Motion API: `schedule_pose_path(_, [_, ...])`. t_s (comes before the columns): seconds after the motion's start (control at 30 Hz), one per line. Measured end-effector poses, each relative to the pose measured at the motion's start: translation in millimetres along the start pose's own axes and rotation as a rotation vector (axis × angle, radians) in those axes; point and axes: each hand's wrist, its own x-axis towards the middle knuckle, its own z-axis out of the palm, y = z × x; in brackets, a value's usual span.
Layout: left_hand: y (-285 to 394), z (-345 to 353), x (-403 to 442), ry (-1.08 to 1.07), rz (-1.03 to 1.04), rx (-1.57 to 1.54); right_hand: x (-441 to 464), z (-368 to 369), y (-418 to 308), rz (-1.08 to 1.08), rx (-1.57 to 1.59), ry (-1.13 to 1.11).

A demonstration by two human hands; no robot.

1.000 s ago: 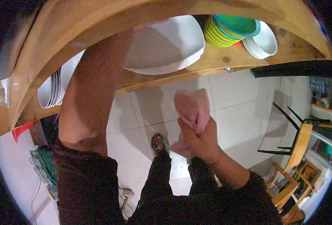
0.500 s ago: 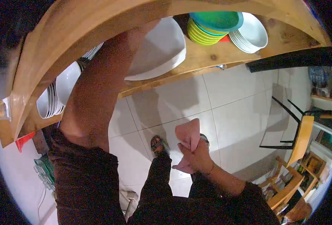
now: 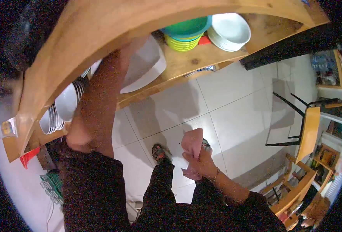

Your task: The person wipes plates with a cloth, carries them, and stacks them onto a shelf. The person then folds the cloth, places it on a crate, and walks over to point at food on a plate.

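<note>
Pink cloth (image 3: 193,141): bunched in R hand, above tiled floor (image 3: 242,125), well apart from shelf; ends poke out above & below fist.
R hand (image 3: 203,164): closed round cloth, bracelet (image 3: 217,173) at wrist.
L hand (image 3: 139,44): up at shelf, by white squarish dish; fingers hidden, can't tell if wide, narrow or holding anything.
White squarish dish (image 3: 149,67): on wooden shelf (image 3: 196,61), partly behind L arm & upper board (image 3: 159,19).
Bowls, mid: nested yellow-green stack (image 3: 181,44) w/ teal/green bowl (image 3: 188,27) on top, R of dish; red item (image 3: 204,40) just beside.
Bowls, far R: white stack (image 3: 229,33), near red item.
White dishes, L (image 3: 65,103): stood on edge in rows, L of arm.
Floor: sandalled foot (image 3: 159,152) below; other foot partly behind cloth & R hand.
R side: wood-topped seat (image 3: 309,133) w/ black legs, tipped in view.
</note>
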Motion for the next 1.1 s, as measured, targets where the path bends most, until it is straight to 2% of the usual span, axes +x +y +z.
schedule_pose_path(0.03, [4.4,-1.1,-16.7,0.04,0.018,-0.029,-6.5,4.3,9.2,0.116,0.176,0.011])
schedule_pose_path(0.07, [11.8,-5.9,-36.2,0.087,0.038,-0.059,-11.1,-2.9,-0.3,0.103,0.175,0.025])
schedule_pose_path(0.13, [28.7,-25.6,-80.0,0.137,0.119,-0.241,-22.0,-31.6,-41.1,-0.115,-0.519,0.026])
schedule_pose_path(0.17, [38.4,-39.2,-120.8,0.148,0.176,-0.366,-2.1,-65.2,-86.0,0.022,-0.547,-0.317])
schedule_pose_path(0.2, [56.7,-46.2,-159.8,0.066,0.199,-0.409,-10.1,-69.1,-88.2,0.015,-0.556,-0.293])
schedule_pose_path(0.23, [77.3,-51.6,-202.3,-0.308,-0.085,-0.618,-24.1,-66.6,-84.1,0.087,-0.25,-0.171])
schedule_pose_path(0.27, [88.8,-81.5,-219.7,-0.629,-0.051,-0.767,-34.6,-66.9,-80.4,0.148,0.059,-0.053])
schedule_pose_path(0.3, [97.8,-87.4,-249.0,-0.838,0.075,-0.704,-39.9,-76.2,-78.6,-0.214,-0.248,-0.023])
schedule_pose_path(0.33, [106.1,-82.8,-281.1,-0.937,0.081,-0.847,-47.8,-85.4,-87.2,-0.229,-0.261,-0.002])
schedule_pose_path(0.4, [121.3,-85.2,-331.3,-1.071,0.12,-1.101,-65.9,-103.5,-110.5,0.11,0.067,-0.127])
schedule_pose_path(0.43, [130.7,-103.1,-336.2,-1.201,0.048,-1.199,-67.7,-120.7,-130.9,0.129,0.156,-0.231])
schedule_pose_path(0.47, [138.3,-121.0,-337.4,-1.334,-0.03,-1.292,-74.1,-124.9,-137.7,0.116,0.151,-0.212])
schedule_pose_path(0.53, [144.1,-137.9,-337.4,-1.311,-0.002,-1.213,-88.9,-127.4,-147.7,0.113,0.201,0.026])
schedule_pose_path(0.6, [140.9,-143.5,-330.1,-1.287,0.04,-1.135,-99.8,-142.9,-167.2,0.076,0.291,0.063])
schedule_pose_path(0.67, [130.6,-137.8,-320.6,-1.012,0.417,-0.715,-113.2,-149.2,-174.1,0.231,0.216,-0.091])
schedule_pose_path(0.7, [127.8,-155.9,-314.8,-0.848,0.457,-0.677,-121.7,-139.7,-172.0,0.404,0.343,-0.035])
schedule_pose_path(0.73, [126.4,-172.8,-308.2,-0.846,0.467,-0.673,-132.5,-135.4,-172.9,0.401,0.346,-0.025])
schedule_pose_path(0.8, [125.5,-204.9,-296.4,-0.672,0.611,-0.731,-144.3,-133.1,-201.9,0.381,0.412,0.096])
schedule_pose_path(0.83, [124.3,-218.0,-296.2,-0.672,0.618,-0.728,-154.9,-137.1,-229.4,0.478,0.52,0.054])
schedule_pose_path(0.87, [123.2,-229.0,-297.9,-0.703,0.63,-0.864,-162.5,-124.5,-230.4,0.479,0.525,0.061])
schedule_pose_path(0.9, [121.1,-238.0,-301.9,-0.735,0.642,-1.001,-170.8,-109.8,-225.2,0.415,0.61,0.119])
schedule_pose_path(0.93, [118.0,-234.0,-307.8,-0.741,0.65,-0.999,-178.9,-97.0,-224.5,0.349,0.694,0.177])
schedule_pose_path(1.0, [113.2,-224.8,-311.0,-0.588,1.015,-0.995,-191.5,-79.7,-235.6,0.331,0.747,0.241])
schedule_pose_path(1.03, [107.2,-236.5,-317.4,-0.603,1.052,-0.996,-206.6,-63.4,-243.3,0.317,0.804,0.314])
schedule_pose_path(1.1, [113.5,-287.1,-300.4,-1.286,0.598,-0.894,-220.6,-52.2,-243.4,0.275,0.87,0.434])
